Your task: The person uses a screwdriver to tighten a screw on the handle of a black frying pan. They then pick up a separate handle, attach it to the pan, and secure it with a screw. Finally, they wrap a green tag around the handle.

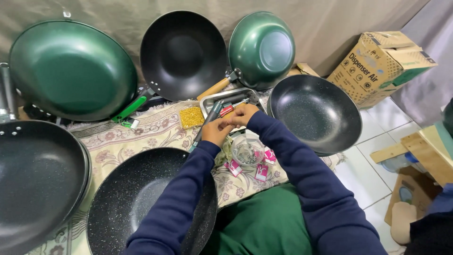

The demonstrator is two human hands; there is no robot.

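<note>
Item 1, nearest: black speckled wok (141, 203), lying open side up on the patterned floor mat (155, 130), partly under the person's left sleeve. Beside it, the person's green lap cloth (264, 222).

Item 2: clear plastic cup (247, 152) holding small dark bits, upright on the mat, with small pink packets (261, 171) scattered around its base.

Item 3: left hand (216, 131) and right hand (243, 114), meeting just above the cup. Both grips are pinched closed, fingertips together on something small; the piece itself is too tiny to identify. A dark handle (207, 122) runs under the left hand; whether the hand touches it cannot be told.

Item 4: metal tray (236, 94) of small tools just beyond the hands; a bag of yellow pieces (191, 116) to its left.

Item 5: black speckled wok (315, 113) at right, large black wok (37, 174) at far left.

Item 6, farthest: three woks leaning on the cloth backdrop, namely a large green one (71, 68), a black one (184, 54), and a smaller green one (262, 47) with a wooden handle. Cardboard box (380, 63) on the tiled floor at right.

Step in hand, as judged: fiddling with a small fitting between the fingertips, probably handle hardware. The next move calls for fine fingertip control and a steady hold over the cup, so that a dropped piece is not lost in the mat.
</note>
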